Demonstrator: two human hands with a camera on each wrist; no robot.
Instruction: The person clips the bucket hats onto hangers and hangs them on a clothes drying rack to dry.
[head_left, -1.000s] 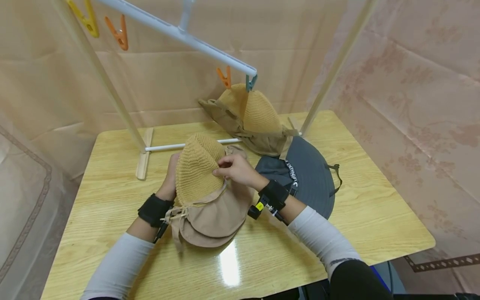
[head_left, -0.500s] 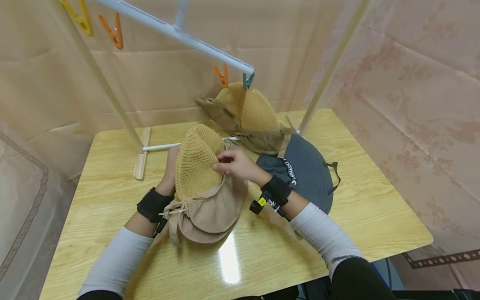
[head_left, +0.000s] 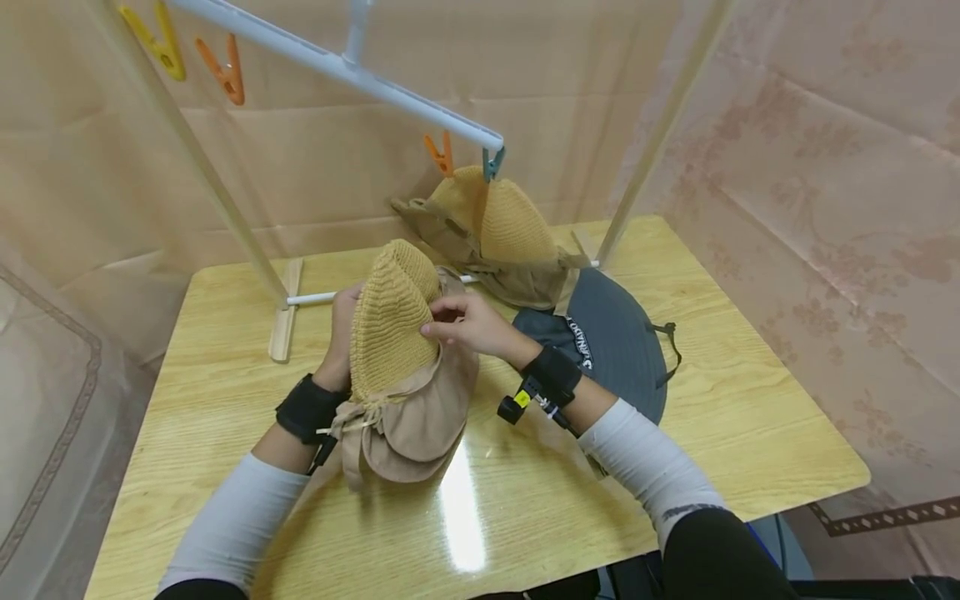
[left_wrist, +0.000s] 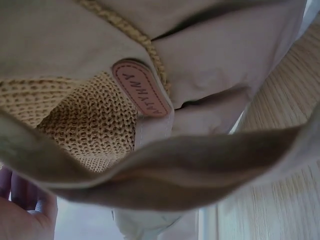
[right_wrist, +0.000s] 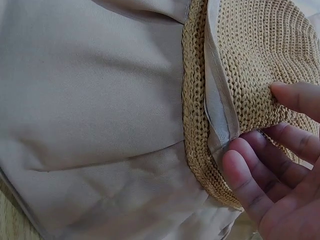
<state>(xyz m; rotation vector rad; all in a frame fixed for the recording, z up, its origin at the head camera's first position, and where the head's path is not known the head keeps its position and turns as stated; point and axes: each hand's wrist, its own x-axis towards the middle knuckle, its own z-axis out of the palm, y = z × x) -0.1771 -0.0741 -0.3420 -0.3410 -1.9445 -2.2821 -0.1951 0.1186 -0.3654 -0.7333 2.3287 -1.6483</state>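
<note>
A sun hat (head_left: 393, 333) with a yellow knitted crown and a beige cloth brim is held between both hands above the table. My left hand (head_left: 343, 321) grips the far left side of the crown; most of its fingers are hidden behind it. In the left wrist view, part of the left hand (left_wrist: 25, 210) shows beside the brim, near a brown label (left_wrist: 140, 87). My right hand (head_left: 476, 327) pinches the crown's right side. In the right wrist view, its thumb and fingers are at the beige band (right_wrist: 222, 100) where the crown meets the brim.
A similar knitted hat (head_left: 517, 229) hangs from the white hanger (head_left: 405, 100) by a teal clip (head_left: 492, 164) and an orange clip (head_left: 440, 155). A dark grey cap (head_left: 615, 342) lies at right. Wooden posts (head_left: 663, 133) flank the rack.
The held hat has shifted slightly up and left, its brim drawn in to the left. The right hand has moved a little left with it, still pinching the crown.
</note>
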